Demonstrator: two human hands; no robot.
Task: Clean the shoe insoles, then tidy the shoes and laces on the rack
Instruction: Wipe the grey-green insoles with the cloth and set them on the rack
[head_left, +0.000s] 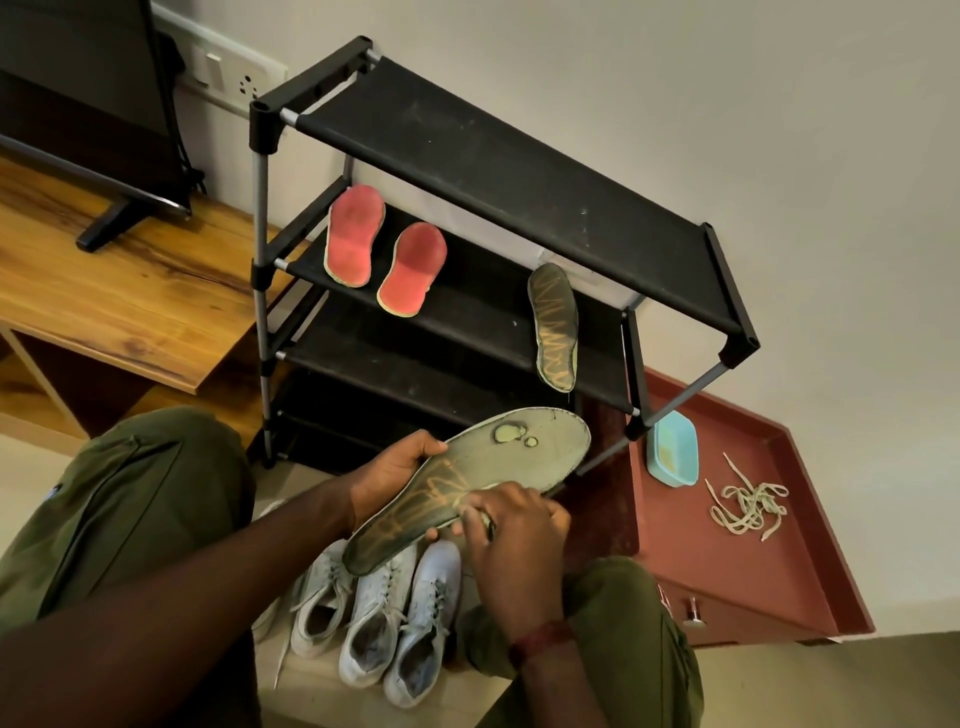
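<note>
Head cam, looking down at a person sitting in front of a black shoe rack (493, 156). The left hand (400, 467) grips one long edge of a dark insole (467, 483), holding it flat above three white shoes (374, 623) lined up on the floor. The right hand (514, 535) has its fingers curled up tight at the insole's near edge. Honestly can't tell if it's pinching the insole or some small thing against it. On the rack's second shelf, two red insoles (353, 236) lean side by side, with a matching dark insole (555, 327) well off to the right. Right of the rack there's a red tray (727, 571) holding a teal dish (672, 454) and a loose tangle of laces (748, 506).
</note>
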